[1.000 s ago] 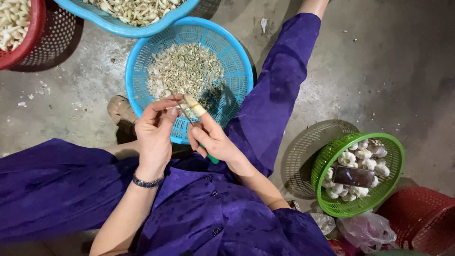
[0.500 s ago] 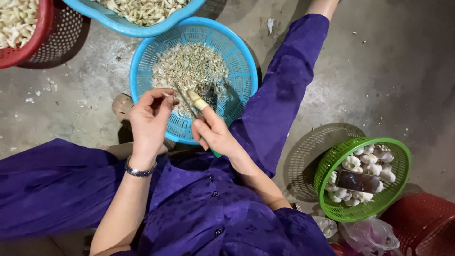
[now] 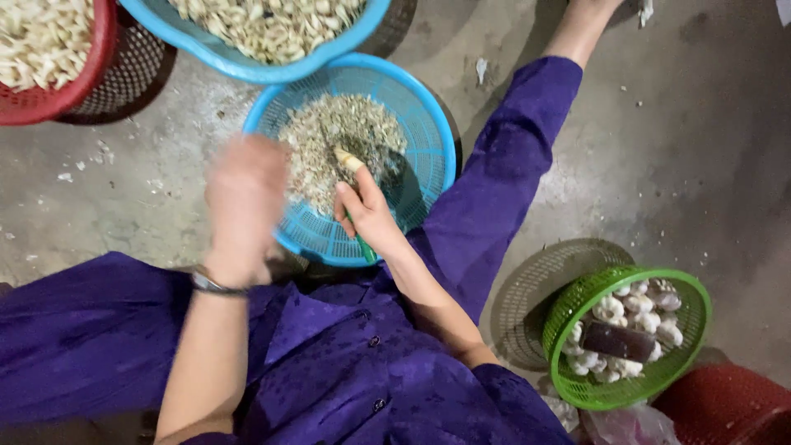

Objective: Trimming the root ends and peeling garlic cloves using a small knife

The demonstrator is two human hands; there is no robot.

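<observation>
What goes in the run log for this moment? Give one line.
left hand: blurred, over blue basket rim | right hand: gripping small knife above peelings | green basket: whole garlic bulbs

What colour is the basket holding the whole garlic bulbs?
Bright green: the mesh basket at lower right, seen clearly in the head view, the only one.

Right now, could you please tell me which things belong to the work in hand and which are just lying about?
In hand:
- left hand, blurred, over the round blue plastic basket of peelings
- right hand gripping a green-handled knife

Lying about:
- green plastic basket of white garlic bulbs
- red mesh basket of peeled cloves
- upper blue basin
</observation>
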